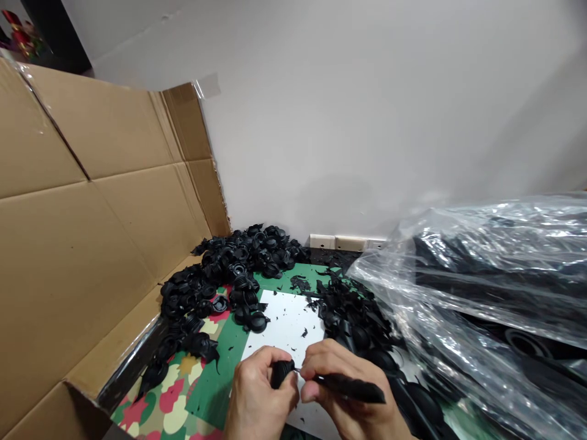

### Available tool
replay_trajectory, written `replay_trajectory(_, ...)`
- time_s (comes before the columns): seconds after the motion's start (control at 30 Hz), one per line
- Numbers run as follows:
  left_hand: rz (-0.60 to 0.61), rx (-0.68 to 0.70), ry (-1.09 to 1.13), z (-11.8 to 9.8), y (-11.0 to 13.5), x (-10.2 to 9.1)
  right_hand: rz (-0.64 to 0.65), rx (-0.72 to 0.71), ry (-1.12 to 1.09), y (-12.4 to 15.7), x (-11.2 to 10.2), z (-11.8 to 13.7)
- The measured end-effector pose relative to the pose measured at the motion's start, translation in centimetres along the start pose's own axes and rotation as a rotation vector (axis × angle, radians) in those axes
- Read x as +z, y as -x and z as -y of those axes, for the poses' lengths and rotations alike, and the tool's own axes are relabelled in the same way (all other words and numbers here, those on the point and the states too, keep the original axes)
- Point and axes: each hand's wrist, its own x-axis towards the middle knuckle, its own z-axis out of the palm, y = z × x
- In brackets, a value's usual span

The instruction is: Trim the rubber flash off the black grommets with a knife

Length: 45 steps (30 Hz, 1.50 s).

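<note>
Left hand [259,397] curls around a black rubber part [281,373]; right hand [348,394] pinches a black-handled tool [355,387], tip against it, above a white sheet [288,321].

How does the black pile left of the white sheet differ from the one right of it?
The left pile holds whole round ribbed parts, the right pile ragged scraps. The left pile lies by the cardboard, the right pile by the plastic bag. Both are black.
</note>
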Motion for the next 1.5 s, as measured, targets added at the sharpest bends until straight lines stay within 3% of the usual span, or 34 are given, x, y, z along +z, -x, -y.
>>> replay_trajectory(0.1,0.079,-0.061,0.109,0.3,0.1,0.1,0.058,-0.066,0.087,0.7,0.1,-0.3)
replay_trajectory(0.23,0.017,-0.027,0.11,0.5,0.3,0.4,-0.117,-0.046,0.206,0.9,-0.7,-1.0)
replay_trajectory(0.33,-0.063,0.095,0.022,0.3,0.3,0.4,-0.271,0.195,0.191,0.5,-1.4,-1.6)
replay_trajectory(0.4,-0.1,0.202,-0.036,0.0,0.3,0.2,-0.291,0.412,0.063,0.1,-1.6,-1.6)
replay_trajectory(0.53,-0.155,0.334,-0.092,-0.5,0.2,-0.1,-0.195,0.676,-0.261,-0.7,-1.0,-0.6)
replay_trajectory(0.7,-0.154,0.363,-0.111,-0.3,0.1,-0.3,0.008,0.946,-0.335,-1.1,0.1,0.9)
replay_trajectory(0.87,-0.089,0.288,-0.147,-0.2,0.1,-0.4,0.041,1.003,-0.432,-0.4,1.1,-0.1)
replay_trajectory(1.07,-0.025,0.254,-0.051,-0.6,-0.2,-0.3,-0.037,1.074,-0.585,0.4,2.4,-2.2)
replay_trajectory(1.27,0.058,0.066,0.212,-0.2,-0.8,-0.7,-0.232,1.247,-0.803,0.4,2.9,-1.8)
replay_trajectory(1.37,0.042,0.01,0.283,0.1,-1.0,-0.7,-0.252,1.224,-0.886,0.3,2.6,-1.3)
replay_trajectory(1.5,0.044,-0.044,0.389,-0.2,-1.1,-0.5,-0.166,1.14,-0.955,0.1,1.8,-0.8)
